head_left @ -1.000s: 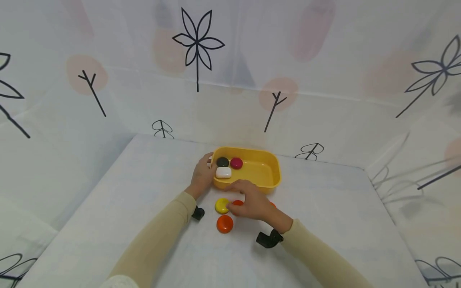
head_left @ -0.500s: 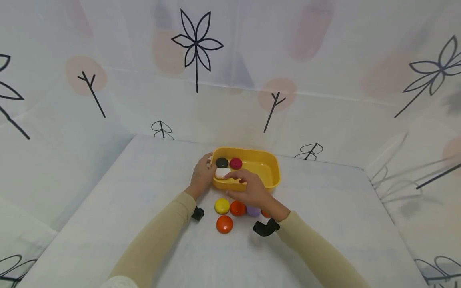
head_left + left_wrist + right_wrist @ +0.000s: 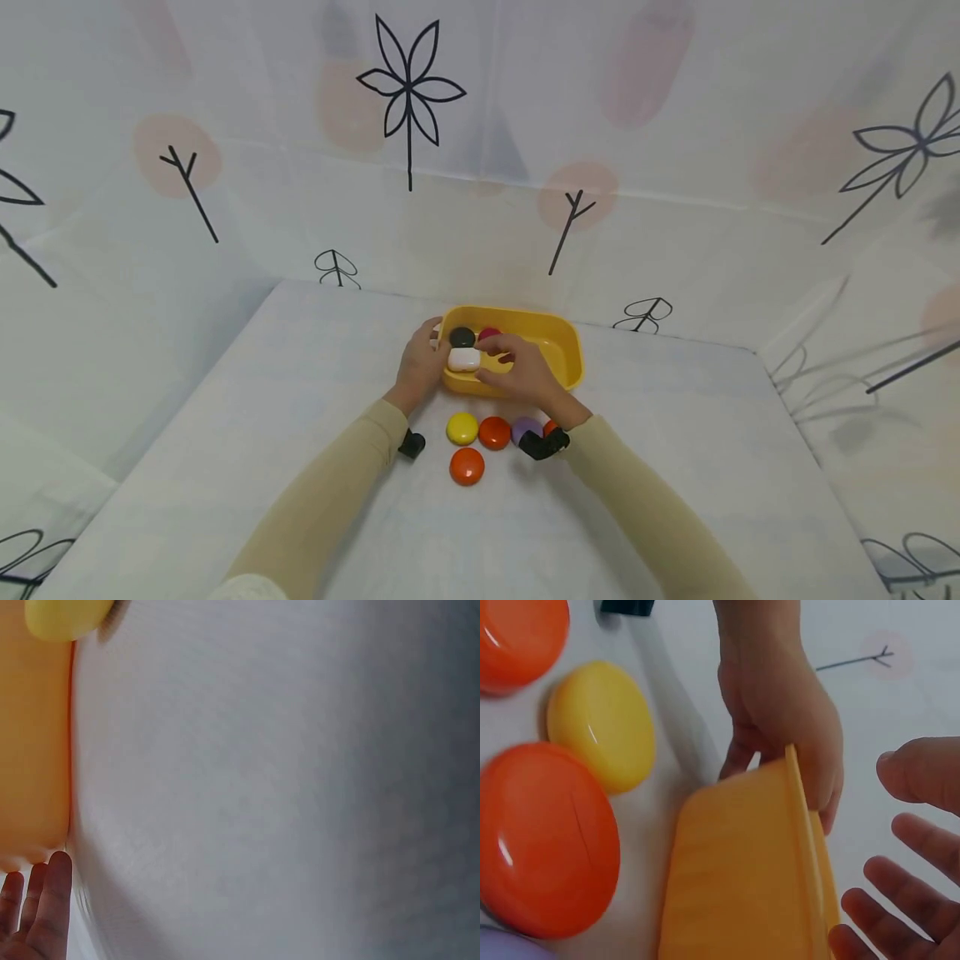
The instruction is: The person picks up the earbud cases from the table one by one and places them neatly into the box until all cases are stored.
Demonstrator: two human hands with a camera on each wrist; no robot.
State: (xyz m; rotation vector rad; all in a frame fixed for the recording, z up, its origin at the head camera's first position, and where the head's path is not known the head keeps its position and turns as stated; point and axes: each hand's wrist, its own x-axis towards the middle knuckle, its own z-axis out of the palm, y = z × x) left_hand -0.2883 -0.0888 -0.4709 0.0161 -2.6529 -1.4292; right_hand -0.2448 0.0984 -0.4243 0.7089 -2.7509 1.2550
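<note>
A yellow tray point(image 3: 566, 333) stands near the back of the table. My left hand point(image 3: 422, 365) grips its left end, with the thumb over the rim and the fingers outside against the wall. Inside sit a dark green disc point(image 3: 462, 337), a partly covered crimson disc point(image 3: 489, 333) and a white rounded block point(image 3: 464, 359). Over the tray hovers my right hand point(image 3: 525, 371), its thumb and fingers apart and holding nothing. In front of the tray lie a glossy yellow disc point(image 3: 462, 428), a red disc point(image 3: 494, 432) and an orange-red disc point(image 3: 467, 466).
A purple disc point(image 3: 527, 428) and another orange disc point(image 3: 551, 427) lie partly behind the right wrist's black camera mount point(image 3: 543, 443). A second black mount point(image 3: 412, 443) sits at the left wrist. Patterned cloth point(image 3: 480, 225) hangs behind the white table point(image 3: 645, 500).
My right hand has moved up and forward from above the loose discs to over the tray, uncovering the red disc. The left hand and tray have stayed put.
</note>
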